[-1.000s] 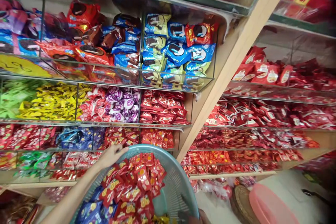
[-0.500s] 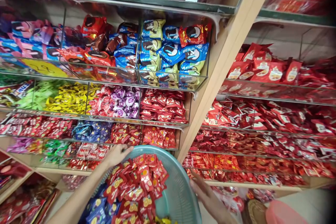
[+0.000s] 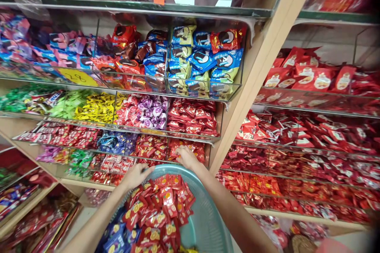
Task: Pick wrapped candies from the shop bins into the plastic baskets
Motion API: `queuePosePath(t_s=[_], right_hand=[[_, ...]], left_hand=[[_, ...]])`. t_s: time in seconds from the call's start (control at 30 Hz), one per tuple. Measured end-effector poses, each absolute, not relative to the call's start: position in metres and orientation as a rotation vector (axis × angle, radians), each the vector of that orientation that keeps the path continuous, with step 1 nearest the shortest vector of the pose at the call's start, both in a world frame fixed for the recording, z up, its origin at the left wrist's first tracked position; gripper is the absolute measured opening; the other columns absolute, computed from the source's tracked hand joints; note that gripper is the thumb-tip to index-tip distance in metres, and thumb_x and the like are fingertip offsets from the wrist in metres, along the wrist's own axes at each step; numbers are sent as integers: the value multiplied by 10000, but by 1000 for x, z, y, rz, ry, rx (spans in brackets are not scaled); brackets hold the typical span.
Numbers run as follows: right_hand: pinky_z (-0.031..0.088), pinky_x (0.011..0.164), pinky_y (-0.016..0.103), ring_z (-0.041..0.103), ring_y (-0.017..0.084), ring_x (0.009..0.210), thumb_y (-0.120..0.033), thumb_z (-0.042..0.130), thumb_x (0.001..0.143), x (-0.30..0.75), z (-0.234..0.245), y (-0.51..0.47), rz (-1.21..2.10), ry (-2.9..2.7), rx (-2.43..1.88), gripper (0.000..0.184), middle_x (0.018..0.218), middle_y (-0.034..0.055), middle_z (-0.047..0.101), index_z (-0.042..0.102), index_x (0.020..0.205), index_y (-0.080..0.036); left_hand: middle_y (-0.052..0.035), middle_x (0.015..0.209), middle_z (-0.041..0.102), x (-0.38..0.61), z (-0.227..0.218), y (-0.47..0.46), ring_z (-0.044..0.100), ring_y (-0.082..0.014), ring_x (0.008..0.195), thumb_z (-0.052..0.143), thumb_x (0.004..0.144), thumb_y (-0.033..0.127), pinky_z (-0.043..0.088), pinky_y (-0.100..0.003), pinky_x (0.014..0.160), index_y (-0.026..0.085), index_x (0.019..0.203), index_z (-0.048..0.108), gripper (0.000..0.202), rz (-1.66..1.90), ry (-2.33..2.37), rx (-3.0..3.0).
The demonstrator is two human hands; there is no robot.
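My left hand [image 3: 137,175] grips the far rim of a teal plastic basket [image 3: 204,217] at the bottom centre. The basket holds a heap of red sweet packets [image 3: 162,209] and some blue packets [image 3: 114,239]. My right hand [image 3: 186,157] reaches over the basket into a shelf bin of red packets [image 3: 194,148]; its fingers rest on them, partly curled, and I cannot see whether they hold one.
Glass-fronted shelves [image 3: 190,97] full of wrapped sweets fill the view: blue biscuit packs [image 3: 204,61] above, yellow [image 3: 97,106], green and purple [image 3: 151,112] sweets in the middle. A slanted wooden upright [image 3: 252,75] divides them from shelves of red packets [image 3: 311,134] on the right.
My right hand has risen from beside the basket's right rim up into the red-packet bin. The view has shifted slightly left; my left hand stays on the basket rim.
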State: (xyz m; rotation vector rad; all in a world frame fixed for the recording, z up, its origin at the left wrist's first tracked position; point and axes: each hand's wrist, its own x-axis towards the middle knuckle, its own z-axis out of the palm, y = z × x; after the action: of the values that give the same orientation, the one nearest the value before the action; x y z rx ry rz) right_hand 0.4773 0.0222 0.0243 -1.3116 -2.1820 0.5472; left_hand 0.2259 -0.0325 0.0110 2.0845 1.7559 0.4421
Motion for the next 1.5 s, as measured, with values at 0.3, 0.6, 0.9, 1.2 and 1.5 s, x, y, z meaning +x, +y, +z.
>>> queuePosePath(t_s=[0.3, 0.6, 0.9, 1.2, 1.5], right_hand=[[381, 760, 283, 508, 148, 762, -145, 590, 727, 471, 3, 40, 740, -2041, -1156, 117, 736, 22, 580, 641, 625, -171], [462, 581, 256, 596, 142, 622, -481, 584, 704, 486, 20, 30, 1100, -1389, -1148, 332, 657, 20, 623, 600, 745, -152], [513, 745, 332, 660, 182, 779, -454, 624, 725, 515, 47, -60, 1409, -1136, -979, 303, 821, 36, 629, 535, 820, -181], [474, 839, 326, 603, 174, 943, -259, 478, 857, 530, 31, -145, 802, -1879, -1032, 198, 1199, 75, 549, 656, 944, -266], [455, 825, 246, 604, 150, 932, -200, 445, 866, 532, 22, -146, 810, -2163, -1175, 202, 1030, 38, 628, 645, 870, -230]], left_hand=[[51, 514, 380, 207, 10, -40, 405, -114, 516, 385, 767, 552, 252, -228, 531, 196, 546, 358, 420, 461, 1829, 2035], [43, 512, 407, 216, 13, -28, 438, -129, 528, 388, 765, 558, 251, -225, 521, 201, 550, 402, 417, 452, 1813, 2073], [36, 490, 392, 231, 26, -9, 423, -128, 488, 345, 761, 637, 236, -230, 505, 206, 535, 407, 491, 459, 1736, 2143], [36, 490, 408, 231, 26, 1, 438, -135, 500, 380, 752, 614, 243, -232, 509, 210, 537, 415, 459, 447, 1748, 2118], [34, 490, 417, 230, 20, 14, 468, -142, 511, 371, 760, 607, 250, -231, 509, 207, 536, 385, 459, 424, 1747, 2140]])
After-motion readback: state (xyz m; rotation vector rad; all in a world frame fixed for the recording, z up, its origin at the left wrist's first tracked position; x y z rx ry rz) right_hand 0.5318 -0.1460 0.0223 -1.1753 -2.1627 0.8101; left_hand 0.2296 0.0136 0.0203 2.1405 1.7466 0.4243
